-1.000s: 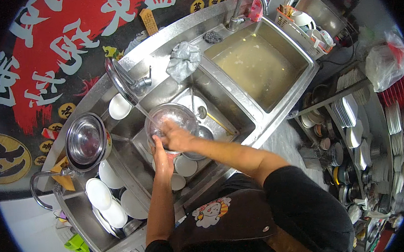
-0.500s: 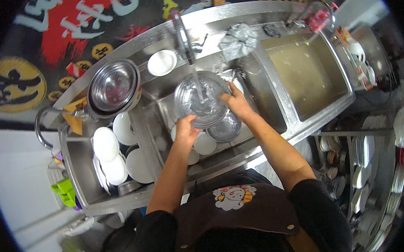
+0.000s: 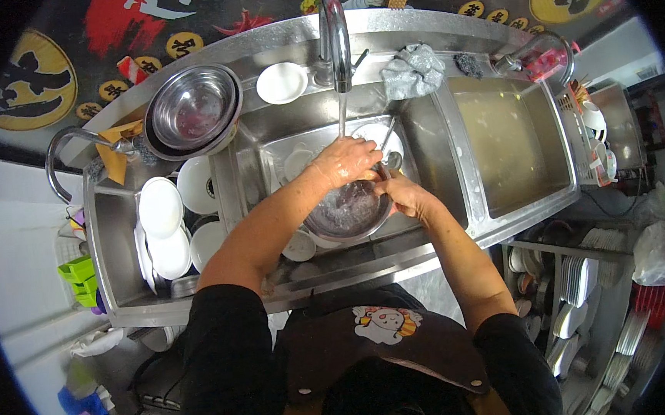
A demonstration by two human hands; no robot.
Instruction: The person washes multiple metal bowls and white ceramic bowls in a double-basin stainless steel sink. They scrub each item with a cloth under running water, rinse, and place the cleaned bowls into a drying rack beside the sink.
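A round metal bowl (image 3: 346,213) with water in it is tilted low in the middle sink basin (image 3: 429,162). My right hand (image 3: 407,194) grips its right rim, thumb and fingers closed. Wet and bent at the fingers, my left hand (image 3: 342,163) reaches across the bowl's far side to the rim beside my right hand; its fingertips are partly hidden. Water from the curved faucet (image 3: 334,45) falls onto the back of my left hand. Beyond the hands lies a spoon-like metal utensil (image 3: 391,145) by a white dish (image 3: 372,134). A small pale dish (image 3: 299,246) sits left of the bowl.
Stacked metal bowls (image 3: 194,109) stand on the left ledge, above a basin with several white plates (image 3: 161,208). A white plate (image 3: 282,83) and a grey cloth (image 3: 413,71) lie on the back ledge. Cloudy water (image 3: 502,145) fills the right basin.
The bowl between my hands has come down and toward me. My left hand has moved from its near edge to its far side, under the water. The view has shifted slightly.
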